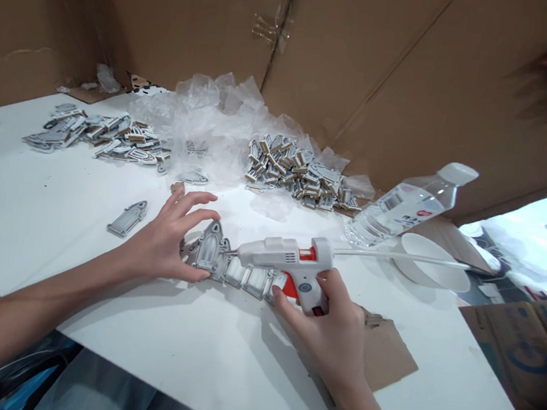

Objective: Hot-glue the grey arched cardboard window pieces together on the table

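Right hand (338, 331): 1 glue gun (270, 253), gripped, nozzle (231, 252) towards 9 o'clock. Left hand (163, 238): 1 arch (210, 249), pinched, likely for steadiness.

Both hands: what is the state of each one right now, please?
Left hand: curved around an arched piece; whether its grip is firm cannot be told.
Right hand: closed on the glue gun.
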{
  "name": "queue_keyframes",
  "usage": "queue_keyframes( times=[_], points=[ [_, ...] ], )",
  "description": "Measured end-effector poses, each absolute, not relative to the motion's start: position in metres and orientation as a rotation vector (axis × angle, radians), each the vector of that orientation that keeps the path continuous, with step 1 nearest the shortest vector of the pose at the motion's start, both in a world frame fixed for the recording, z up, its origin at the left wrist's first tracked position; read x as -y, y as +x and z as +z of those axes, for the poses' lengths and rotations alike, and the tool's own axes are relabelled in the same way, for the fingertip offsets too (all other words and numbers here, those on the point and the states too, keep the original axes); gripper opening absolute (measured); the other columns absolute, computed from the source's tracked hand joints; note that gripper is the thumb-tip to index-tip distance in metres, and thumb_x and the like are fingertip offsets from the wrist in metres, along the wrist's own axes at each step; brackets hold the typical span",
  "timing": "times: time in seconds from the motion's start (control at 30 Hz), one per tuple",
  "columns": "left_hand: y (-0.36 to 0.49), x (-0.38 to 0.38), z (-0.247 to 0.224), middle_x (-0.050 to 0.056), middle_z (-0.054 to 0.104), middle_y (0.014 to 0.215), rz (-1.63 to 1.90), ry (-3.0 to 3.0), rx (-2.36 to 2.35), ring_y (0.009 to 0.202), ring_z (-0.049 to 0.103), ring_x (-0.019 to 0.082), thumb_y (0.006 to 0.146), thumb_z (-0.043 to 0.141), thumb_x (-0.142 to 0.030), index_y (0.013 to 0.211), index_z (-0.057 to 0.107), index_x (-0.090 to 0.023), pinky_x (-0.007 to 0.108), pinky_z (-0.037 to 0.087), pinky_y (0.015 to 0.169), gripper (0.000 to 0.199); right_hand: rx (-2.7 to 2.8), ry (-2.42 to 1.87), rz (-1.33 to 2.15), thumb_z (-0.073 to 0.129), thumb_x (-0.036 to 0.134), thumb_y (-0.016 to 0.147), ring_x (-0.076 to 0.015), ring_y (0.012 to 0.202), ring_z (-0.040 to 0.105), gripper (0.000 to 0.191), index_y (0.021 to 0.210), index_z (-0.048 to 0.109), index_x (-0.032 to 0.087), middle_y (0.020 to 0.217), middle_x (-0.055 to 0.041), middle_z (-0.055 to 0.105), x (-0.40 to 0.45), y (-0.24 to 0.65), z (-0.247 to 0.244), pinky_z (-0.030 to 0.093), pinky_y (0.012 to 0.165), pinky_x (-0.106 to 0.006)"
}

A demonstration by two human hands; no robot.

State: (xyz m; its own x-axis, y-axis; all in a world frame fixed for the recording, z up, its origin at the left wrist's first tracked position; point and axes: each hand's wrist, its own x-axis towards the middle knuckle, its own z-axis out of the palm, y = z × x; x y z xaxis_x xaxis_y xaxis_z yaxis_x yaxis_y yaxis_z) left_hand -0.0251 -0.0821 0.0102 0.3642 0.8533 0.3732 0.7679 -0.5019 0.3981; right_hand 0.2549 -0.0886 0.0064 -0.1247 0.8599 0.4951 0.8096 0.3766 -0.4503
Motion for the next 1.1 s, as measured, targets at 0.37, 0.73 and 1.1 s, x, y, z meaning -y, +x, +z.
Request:
queue_keyframes(
  times=[0.37, 0.73, 1.1],
  points=[
    [-0.034, 0.075, 0.020, 0.013, 0.043, 0.138, 0.995, 2.335, -1.556, 0.133, 0.037, 0.034, 0.062, 0.080, -0.044, 0.119, 0.051, -0.025, 0.053, 0.030, 0.111, 0.067, 1.696, -1.525, 0.527, 0.069, 0.046, 0.068, -0.0088, 0.043, 0.035, 0.038, 0.078, 0.042, 0.022, 0.051, 0.0099, 0.042, 0.081, 0.258, 0.019, 0.030, 0.040, -0.021],
    [-0.129, 0.108, 0.033, 0.007, 0.047, 0.140, 1.087, 2.037, -1.858, 0.130, 0.043, 0.038, 0.062, 0.076, -0.058, 0.118, 0.058, -0.030, 0.058, 0.034, 0.108, 0.065, 1.684, -1.536, 0.558, 0.069, 0.051, 0.067, -0.0092, 0.046, 0.034, 0.042, 0.079, 0.041, 0.022, 0.052, 0.0097, 0.039, 0.082, 0.260, 0.020, 0.033, 0.042, -0.021],
    [-0.121, 0.114, 0.003, 0.010, 0.029, 0.151, 0.405, 2.249, -1.685, 0.136, 0.029, 0.041, 0.065, 0.074, -0.061, 0.127, 0.055, -0.031, 0.052, 0.041, 0.103, 0.072, 1.670, -1.572, 0.575, 0.068, 0.054, 0.064, -0.0099, 0.048, 0.033, 0.043, 0.081, 0.044, 0.022, 0.053, 0.0086, 0.040, 0.083, 0.259, 0.022, 0.032, 0.045, -0.022]
  ],
)
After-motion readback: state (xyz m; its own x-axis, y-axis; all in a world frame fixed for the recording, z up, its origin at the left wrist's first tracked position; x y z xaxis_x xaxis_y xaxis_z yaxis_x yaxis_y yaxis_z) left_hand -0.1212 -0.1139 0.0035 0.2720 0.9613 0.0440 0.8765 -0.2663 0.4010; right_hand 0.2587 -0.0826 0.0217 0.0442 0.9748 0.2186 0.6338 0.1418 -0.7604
